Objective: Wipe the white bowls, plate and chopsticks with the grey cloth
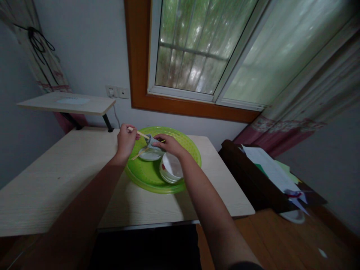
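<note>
My left hand (127,140) is closed on one end of a pair of light wooden chopsticks (139,132), which slant down to the right. At their other end, a grey cloth (152,142) is pinched in my right hand (168,143) and wraps round the sticks. Both hands are over a round green tray (146,180). Below the cloth a shallow clear dish (151,154) lies in the tray, with more chopsticks (140,153) across its left rim. White bowls (170,170), stacked together, stand in the tray under my right wrist.
The tray rests on a pale wooden table (70,168). A raised shelf (67,103) stands at the back left, near a wall socket (117,92). To the right is a dark brown cabinet (253,176) with papers (270,172) on top. A window (197,48) is behind.
</note>
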### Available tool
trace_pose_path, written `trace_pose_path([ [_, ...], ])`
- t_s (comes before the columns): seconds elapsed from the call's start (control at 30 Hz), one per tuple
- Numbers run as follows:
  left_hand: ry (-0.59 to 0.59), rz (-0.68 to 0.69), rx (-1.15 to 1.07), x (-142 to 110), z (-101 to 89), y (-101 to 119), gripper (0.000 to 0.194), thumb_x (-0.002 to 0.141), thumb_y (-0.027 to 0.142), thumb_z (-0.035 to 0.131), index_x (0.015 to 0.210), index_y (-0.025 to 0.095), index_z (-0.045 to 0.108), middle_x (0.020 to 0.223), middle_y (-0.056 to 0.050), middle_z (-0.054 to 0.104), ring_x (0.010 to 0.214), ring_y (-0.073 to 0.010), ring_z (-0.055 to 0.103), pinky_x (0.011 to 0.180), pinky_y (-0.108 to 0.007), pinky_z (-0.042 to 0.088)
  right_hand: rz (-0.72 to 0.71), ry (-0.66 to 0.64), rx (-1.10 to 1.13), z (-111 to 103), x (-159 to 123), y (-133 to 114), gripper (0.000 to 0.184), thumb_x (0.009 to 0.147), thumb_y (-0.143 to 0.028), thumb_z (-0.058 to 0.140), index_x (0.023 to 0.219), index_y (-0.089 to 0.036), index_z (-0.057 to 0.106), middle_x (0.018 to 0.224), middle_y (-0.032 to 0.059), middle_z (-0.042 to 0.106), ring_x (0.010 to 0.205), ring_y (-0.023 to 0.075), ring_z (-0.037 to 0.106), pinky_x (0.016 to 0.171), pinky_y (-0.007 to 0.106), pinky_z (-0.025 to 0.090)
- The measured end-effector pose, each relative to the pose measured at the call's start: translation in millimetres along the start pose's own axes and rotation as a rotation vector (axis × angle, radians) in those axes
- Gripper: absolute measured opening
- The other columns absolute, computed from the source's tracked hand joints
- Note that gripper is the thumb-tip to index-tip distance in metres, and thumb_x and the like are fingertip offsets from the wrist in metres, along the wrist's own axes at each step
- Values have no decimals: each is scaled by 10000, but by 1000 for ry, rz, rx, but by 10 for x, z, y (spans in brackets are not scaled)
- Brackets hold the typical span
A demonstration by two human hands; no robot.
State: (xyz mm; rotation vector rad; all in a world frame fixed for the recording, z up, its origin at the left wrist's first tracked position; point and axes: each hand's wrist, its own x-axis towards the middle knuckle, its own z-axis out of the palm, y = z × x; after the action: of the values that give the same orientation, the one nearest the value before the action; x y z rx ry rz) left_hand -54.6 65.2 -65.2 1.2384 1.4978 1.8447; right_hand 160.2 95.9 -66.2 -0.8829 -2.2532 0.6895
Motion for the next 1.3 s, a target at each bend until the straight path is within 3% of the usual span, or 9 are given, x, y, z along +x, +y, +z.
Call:
trace_pose_path([
  [0.17, -51, -40, -110, -13, 24, 13, 150, 825, 252, 619, 921, 193, 520, 679, 15, 633, 586, -133, 661, 574, -247, 565, 58, 26, -113, -75, -17, 3, 258, 875, -258, 707, 1122, -187, 717, 1036, 45, 757, 878, 173, 668, 816, 275, 482],
  [0.3, -124, -53, -186, -25, 48, 13, 194, 827, 296, 653, 906, 188, 512, 703, 9, 646, 616, -124, 662, 591, -241, 570, 64, 51, -234, -143, -25, 11, 212, 959, -285, 589, 1072, -177, 732, 990, 58, 753, 854, 181, 650, 778, 270, 454],
  [0.53, -193, -49, -189, -17, 33, -13, 163, 835, 295, 662, 850, 165, 563, 690, -5, 650, 605, -119, 657, 601, -240, 569, 84, 87, -308, -191, -41, 41, 194, 969, -278, 575, 1020, -164, 723, 946, 60, 736, 808, 178, 613, 742, 260, 427],
  [0.83, -489, -85, -87, -123, 81, 39, 149, 785, 286, 698, 773, 160, 619, 662, -38, 692, 586, -156, 677, 596, -276, 565, -66, 6, -283, -77, -3, -27, 205, 983, -306, 568, 1012, -176, 723, 970, 63, 725, 860, 182, 618, 800, 273, 431],
  [0.93, -540, -80, -52, -136, 92, 31, 161, 767, 301, 718, 752, 167, 630, 635, -30, 679, 569, -158, 668, 571, -269, 550, -90, 2, -286, -53, -10, -97, 200, 983, -310, 575, 1027, -177, 717, 992, 63, 722, 882, 183, 615, 821, 274, 431],
  [1.13, -475, -25, -24, -121, 95, 4, 140, 816, 307, 659, 770, 179, 623, 625, -18, 666, 555, -153, 646, 558, -269, 535, -91, 20, -320, -45, 13, -116, 194, 982, -291, 580, 1026, -147, 703, 998, 76, 706, 892, 183, 596, 837, 277, 434],
  [1.3, -254, 26, -35, -57, 41, -26, 150, 866, 324, 586, 811, 185, 581, 637, 9, 628, 540, -115, 603, 539, -226, 505, -37, 37, -403, -91, 20, 48, 131, 950, -223, 613, 996, -142, 705, 992, 86, 668, 923, 196, 572, 867, 307, 439],
])
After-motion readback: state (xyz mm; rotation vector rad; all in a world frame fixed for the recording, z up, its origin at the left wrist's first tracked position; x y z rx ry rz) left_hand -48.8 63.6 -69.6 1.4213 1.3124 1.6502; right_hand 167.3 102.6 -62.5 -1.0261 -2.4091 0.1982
